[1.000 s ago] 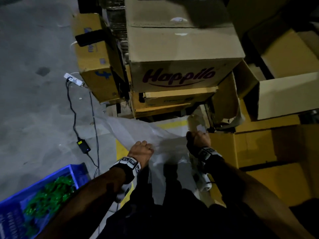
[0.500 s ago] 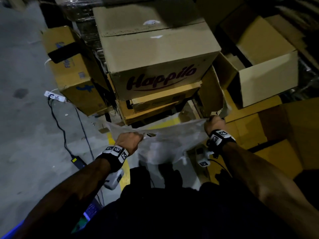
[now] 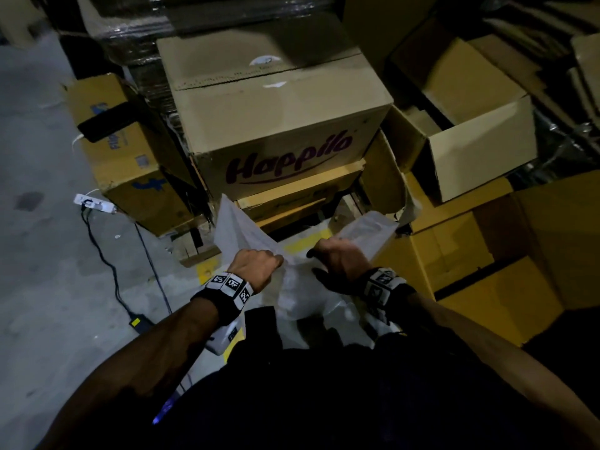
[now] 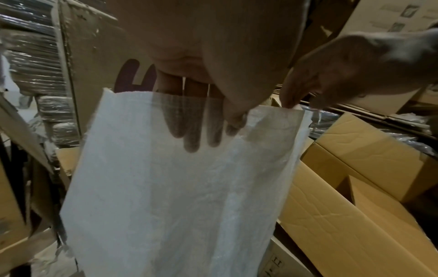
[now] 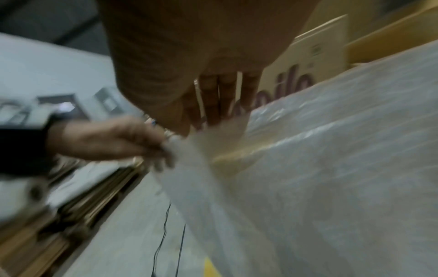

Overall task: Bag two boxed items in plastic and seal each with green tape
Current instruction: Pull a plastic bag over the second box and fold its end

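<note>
I hold a translucent white plastic bag [image 3: 302, 287] with both hands in front of my body, above the floor. In the head view my left hand [image 3: 276, 263] grips its top edge on the left and my right hand [image 3: 319, 254] grips it just to the right. Two bag corners stick up beyond the knuckles. In the left wrist view the bag [image 4: 177, 187] hangs down, and my left fingers [image 4: 196, 131] show through the plastic. There the right hand [image 4: 294, 101] pinches the top edge. The right wrist view is blurred, with the bag [image 5: 331, 159] filling its right side.
A large closed "Happilo" carton [image 3: 279, 125] stands straight ahead on flatter boxes. An open empty carton [image 3: 480, 151] and flat cartons [image 3: 487, 287] crowd the right. A brown box [image 3: 123, 151] stands at left, with a power strip [image 3: 94, 203] and cable on the grey floor.
My hands were spread wide with the bag stretched between them; now they have come close together at the bag's top. The view has shifted toward the cartons, and the blue crate is out of sight.
</note>
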`<state>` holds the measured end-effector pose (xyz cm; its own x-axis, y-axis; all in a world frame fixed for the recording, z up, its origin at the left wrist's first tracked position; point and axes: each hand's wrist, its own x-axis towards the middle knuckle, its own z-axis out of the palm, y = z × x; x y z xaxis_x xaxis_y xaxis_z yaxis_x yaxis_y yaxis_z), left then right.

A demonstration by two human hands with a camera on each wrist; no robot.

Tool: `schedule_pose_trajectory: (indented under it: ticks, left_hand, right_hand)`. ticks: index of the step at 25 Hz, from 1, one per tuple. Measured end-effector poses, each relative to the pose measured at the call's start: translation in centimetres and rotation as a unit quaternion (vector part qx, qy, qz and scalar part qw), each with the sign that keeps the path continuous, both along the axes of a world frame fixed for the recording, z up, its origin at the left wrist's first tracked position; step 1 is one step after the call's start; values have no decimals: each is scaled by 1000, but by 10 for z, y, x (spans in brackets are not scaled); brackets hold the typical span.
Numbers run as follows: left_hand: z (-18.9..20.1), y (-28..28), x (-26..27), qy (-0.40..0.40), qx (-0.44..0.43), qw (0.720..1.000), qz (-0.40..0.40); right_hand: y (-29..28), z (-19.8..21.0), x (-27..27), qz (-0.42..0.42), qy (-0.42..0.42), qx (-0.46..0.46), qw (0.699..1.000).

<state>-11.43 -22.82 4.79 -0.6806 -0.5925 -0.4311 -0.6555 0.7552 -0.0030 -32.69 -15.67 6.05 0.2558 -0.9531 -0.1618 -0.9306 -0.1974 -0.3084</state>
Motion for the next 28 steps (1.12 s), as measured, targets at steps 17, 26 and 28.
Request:
schedule_pose_trajectory:
  ticks: [17, 26, 28]
  left_hand:
    - [-2, -67, 81, -169, -40, 984, -24]
    - [-5, -63, 117, -227, -99, 969, 16]
    - [-8, -57, 121, -243, -104, 963, 45]
  right_hand:
    - [16, 2, -53, -95, 159, 141, 973]
    - [42, 4, -95, -120, 262, 196, 937]
    - [50, 7, -96, -130, 295, 192, 927]
